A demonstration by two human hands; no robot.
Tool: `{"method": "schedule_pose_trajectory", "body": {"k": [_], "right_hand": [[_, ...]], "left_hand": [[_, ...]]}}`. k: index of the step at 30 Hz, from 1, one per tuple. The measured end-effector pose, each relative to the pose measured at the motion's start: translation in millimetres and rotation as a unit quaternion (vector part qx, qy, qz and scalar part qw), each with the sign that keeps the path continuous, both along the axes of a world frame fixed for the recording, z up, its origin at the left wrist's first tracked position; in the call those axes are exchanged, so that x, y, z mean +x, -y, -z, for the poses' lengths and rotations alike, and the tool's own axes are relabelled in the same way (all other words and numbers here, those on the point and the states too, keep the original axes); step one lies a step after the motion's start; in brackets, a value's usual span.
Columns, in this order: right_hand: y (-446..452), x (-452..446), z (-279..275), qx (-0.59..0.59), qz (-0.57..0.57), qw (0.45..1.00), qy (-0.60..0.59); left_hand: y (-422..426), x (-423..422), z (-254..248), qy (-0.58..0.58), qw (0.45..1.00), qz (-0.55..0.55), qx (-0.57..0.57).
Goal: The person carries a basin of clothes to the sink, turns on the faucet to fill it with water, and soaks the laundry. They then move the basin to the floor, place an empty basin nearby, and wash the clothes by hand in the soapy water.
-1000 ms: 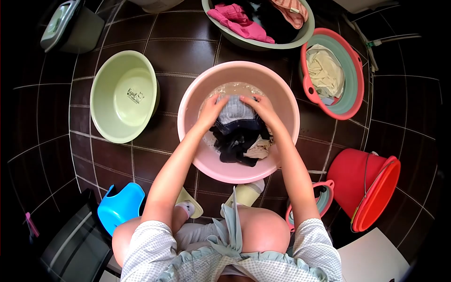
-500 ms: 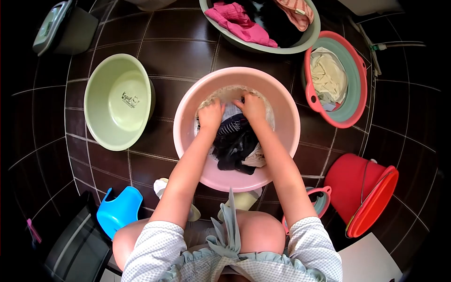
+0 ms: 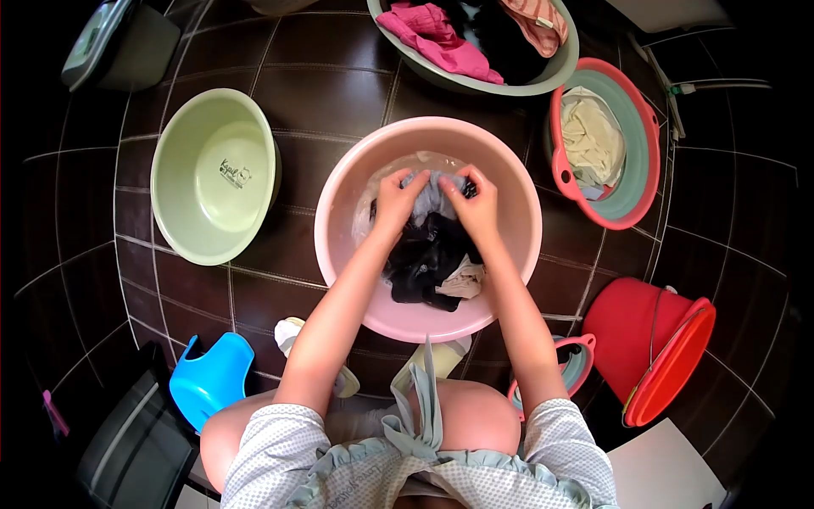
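Both hands are inside a pink basin [image 3: 515, 182] that holds wet clothes and cloudy, sudsy water. My left hand [image 3: 397, 202] grips the left side of a wet grey-blue cloth [image 3: 432, 193], fingers curled and thumb pressed on it. My right hand [image 3: 475, 204] pinches its right side, where a dark patterned patch shows at the fingers. The cloth's full shape is hidden. Just below the hands, a heap of black clothes [image 3: 424, 263] lies against the near side of the basin. Beside it on the right is a beige cloth [image 3: 463, 278].
A light green basin [image 3: 161, 178] stands left. At the back, a grey-green basin [image 3: 570, 64] holds pink and black clothes. A red-rimmed tub [image 3: 653, 161] contains cream cloth. A red bucket [image 3: 619, 331] and blue plastic container [image 3: 212, 382] flank my knees on the tiled floor.
My hands have lifted slightly and turned inward, drawing up the grey-blue cloth between them. The striped dark piece seen below them is now covered or folded away.
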State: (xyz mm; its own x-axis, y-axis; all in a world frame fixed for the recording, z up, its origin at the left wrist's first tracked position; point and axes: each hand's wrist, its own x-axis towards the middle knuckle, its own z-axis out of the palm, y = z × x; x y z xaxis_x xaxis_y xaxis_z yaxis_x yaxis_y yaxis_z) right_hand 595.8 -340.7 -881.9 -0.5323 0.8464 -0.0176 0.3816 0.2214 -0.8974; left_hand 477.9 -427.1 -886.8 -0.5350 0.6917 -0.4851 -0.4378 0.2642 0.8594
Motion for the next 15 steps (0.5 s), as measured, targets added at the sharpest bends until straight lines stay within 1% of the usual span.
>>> {"method": "schedule_pose_trajectory", "body": {"k": [1, 2, 3, 4, 5, 7, 8, 9, 11, 12, 13, 15], "right_hand": [[13, -2, -15, 0.008, -0.002, 1.0, 0.023], [28, -6, -21, 0.02, -0.001, 1.0, -0.001], [42, -10, -34, -0.004, 0.024, 0.999, 0.021], [53, -11, -38, -0.042, 0.039, 0.998, 0.014], [62, -11, -41, -0.081, 0.054, 0.995, 0.007], [69, -12, -46, -0.079, 0.052, 0.995, 0.028], [70, -11, -45, -0.068, 0.045, 0.996, 0.038], [68, -12, -43, -0.057, 0.038, 0.997, 0.047], [54, -14, -16, -0.004, 0.089, 0.995, 0.043], [49, -14, -18, -0.064, 0.1, 0.992, 0.04], [48, -14, -21, -0.125, 0.112, 0.985, 0.036], [71, -6, -25, -0.004, 0.071, 0.995, 0.068]], "left_hand": [[0, 6, -5, 0.001, 1.0, -0.014, -0.008], [0, 11, -10, 0.001, 0.999, -0.028, -0.016], [0, 14, -15, 0.001, 0.999, -0.042, -0.023], [3, 14, -23, 0.034, 0.999, -0.027, -0.022], [4, 17, -28, 0.058, 0.997, -0.041, -0.023], [6, 23, -34, 0.106, 0.992, -0.07, -0.027], [12, 22, -25, 0.132, 0.99, -0.024, -0.041], [15, 27, -28, 0.11, 0.992, -0.034, -0.045], [18, 41, -37, 0.066, 0.995, -0.056, -0.049], [21, 44, -33, 0.022, 0.998, -0.014, -0.054], [25, 46, -29, 0.028, 0.998, -0.013, -0.047], [23, 37, -24, 0.034, 0.999, -0.015, -0.026]]}}
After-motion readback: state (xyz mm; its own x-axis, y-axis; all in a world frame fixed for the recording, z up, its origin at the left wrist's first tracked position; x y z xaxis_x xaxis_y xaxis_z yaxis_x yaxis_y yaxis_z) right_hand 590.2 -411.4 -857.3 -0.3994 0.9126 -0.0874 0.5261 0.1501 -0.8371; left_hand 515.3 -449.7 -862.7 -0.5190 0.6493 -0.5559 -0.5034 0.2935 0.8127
